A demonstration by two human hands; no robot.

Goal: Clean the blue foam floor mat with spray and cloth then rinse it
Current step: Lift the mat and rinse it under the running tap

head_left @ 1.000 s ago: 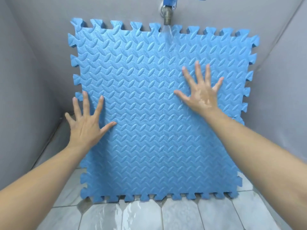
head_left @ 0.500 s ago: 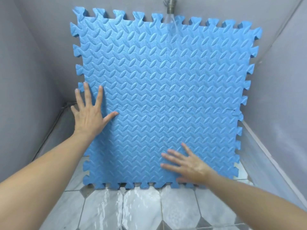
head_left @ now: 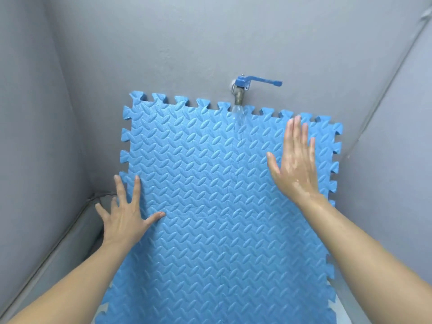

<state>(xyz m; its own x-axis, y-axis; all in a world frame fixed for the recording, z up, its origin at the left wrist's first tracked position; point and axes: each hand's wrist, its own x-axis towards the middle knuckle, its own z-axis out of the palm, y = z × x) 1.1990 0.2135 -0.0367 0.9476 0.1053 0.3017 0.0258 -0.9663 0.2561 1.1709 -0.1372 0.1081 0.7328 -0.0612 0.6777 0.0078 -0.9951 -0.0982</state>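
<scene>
room: I see grey walls [head_left: 210,43] on 3 sides, tight corner; grey ledge [head_left: 70,230] runs along base of left wall.
floor: only pale slivers visible past mat's bottom corners, can't tell more.
mat: blue foam floor mat [head_left: 210,206] stands upright vs back wall, leaning a bit; interlock teeth round edges, raised leaf pattern, seams of joined tiles visible.
tap: blue-lever tap [head_left: 240,90] on back wall just above mat's top edge, lever pointing right; water [head_left: 238,115] runs from spout onto mat face.
left hand: left hand [head_left: 126,218] flat on mat near its left edge, fingers spread wide, thumb out to the right.
right hand: right hand [head_left: 294,160] flat on upper right of mat, fingers straight + close together, skin wet & shiny.
containers: n/a in my view.
writing: no readable text I can make out.
</scene>
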